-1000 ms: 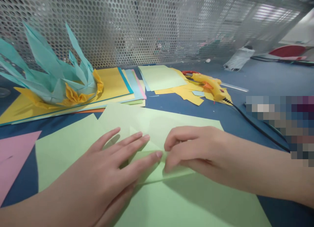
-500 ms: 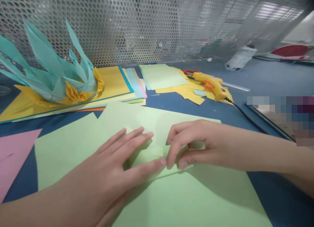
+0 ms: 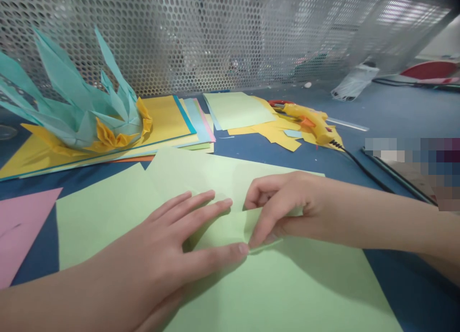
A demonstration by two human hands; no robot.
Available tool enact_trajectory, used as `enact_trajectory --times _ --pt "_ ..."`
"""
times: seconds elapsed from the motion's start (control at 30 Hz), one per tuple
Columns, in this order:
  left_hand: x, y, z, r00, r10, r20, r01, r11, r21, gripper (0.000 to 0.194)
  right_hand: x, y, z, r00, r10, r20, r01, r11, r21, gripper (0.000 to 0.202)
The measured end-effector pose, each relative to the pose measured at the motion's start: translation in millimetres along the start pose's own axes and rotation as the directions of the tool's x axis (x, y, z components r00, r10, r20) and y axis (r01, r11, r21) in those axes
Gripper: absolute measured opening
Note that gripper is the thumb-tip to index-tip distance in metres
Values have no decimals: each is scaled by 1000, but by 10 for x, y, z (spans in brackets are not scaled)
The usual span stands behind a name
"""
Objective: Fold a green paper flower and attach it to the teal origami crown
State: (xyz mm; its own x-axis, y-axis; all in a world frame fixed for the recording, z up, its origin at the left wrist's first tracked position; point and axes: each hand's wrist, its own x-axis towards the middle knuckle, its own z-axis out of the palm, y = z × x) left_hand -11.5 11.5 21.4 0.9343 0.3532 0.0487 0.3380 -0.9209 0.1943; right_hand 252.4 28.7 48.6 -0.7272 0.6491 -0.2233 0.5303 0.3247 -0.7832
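A small folded piece of light green paper (image 3: 235, 223) lies on larger light green sheets (image 3: 287, 293) in front of me. My left hand (image 3: 179, 241) rests flat across its left part, fingers spread and thumb along the near edge. At the right end, my right hand (image 3: 283, 207) has its fingers curled around the folded paper, with the index fingertip close to my left thumb tip. The paper's right end is partly hidden by these fingers.
Behind stands a turquoise and yellow origami piece (image 3: 86, 116) on stacked coloured paper (image 3: 168, 114). A yellow glue gun (image 3: 311, 121) with a black cord lies on yellow scraps at right. Pink paper (image 3: 25, 226) is at left; a perforated metal panel (image 3: 172, 44) borders the back.
My left hand has slid slightly right along the near edge. My right thumb has tucked behind the index finger, and the folded paper's right end now stands up more.
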Motion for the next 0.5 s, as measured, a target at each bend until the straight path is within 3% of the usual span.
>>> enact_trajectory --times 0.27,0.5 --pt "-1 -3 30 1000 -14 17 14 1000 -9 80 -4 -5 -15 1000 19 21 -20 999 43 13" --pt "35 10 -9 999 -37 -6 37 998 -42 56 -8 15 -71 995 3 98 -9 998 63 19"
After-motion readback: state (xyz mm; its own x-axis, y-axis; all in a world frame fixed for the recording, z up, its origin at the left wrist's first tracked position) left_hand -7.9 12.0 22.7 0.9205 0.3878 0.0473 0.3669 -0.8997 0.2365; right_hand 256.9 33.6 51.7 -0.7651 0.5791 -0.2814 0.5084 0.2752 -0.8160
